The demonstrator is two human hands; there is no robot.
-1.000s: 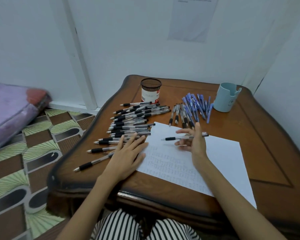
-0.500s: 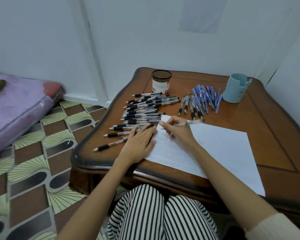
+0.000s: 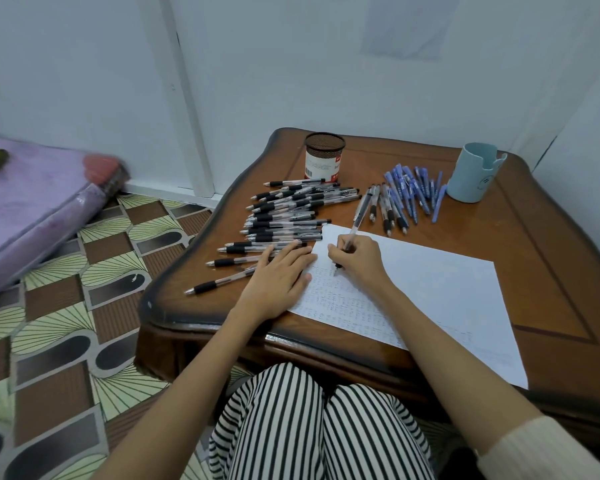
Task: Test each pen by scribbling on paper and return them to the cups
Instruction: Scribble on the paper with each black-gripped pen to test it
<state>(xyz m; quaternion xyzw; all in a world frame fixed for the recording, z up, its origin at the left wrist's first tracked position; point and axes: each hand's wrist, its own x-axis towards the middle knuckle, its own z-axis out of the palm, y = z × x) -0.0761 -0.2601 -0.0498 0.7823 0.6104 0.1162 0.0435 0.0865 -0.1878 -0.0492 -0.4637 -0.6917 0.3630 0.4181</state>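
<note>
head view: right hand (image 3: 359, 258) pinches pen (image 3: 352, 229) in a writing grip, fingers curled round the barrel, tip down on paper (image 3: 440, 292) among rows of small scribbles. left hand (image 3: 279, 275) lies flat, fingers straight, on the paper's left edge and across the nearest black pens (image 3: 284, 216). hands just beside each other, not touching. black pens piled on table (image 3: 551, 271) left of paper; blue pens (image 3: 413, 192) fanned beyond it. mesh cup (image 3: 324, 157) behind the pile, blue cup (image 3: 473, 176) far right.
</note>
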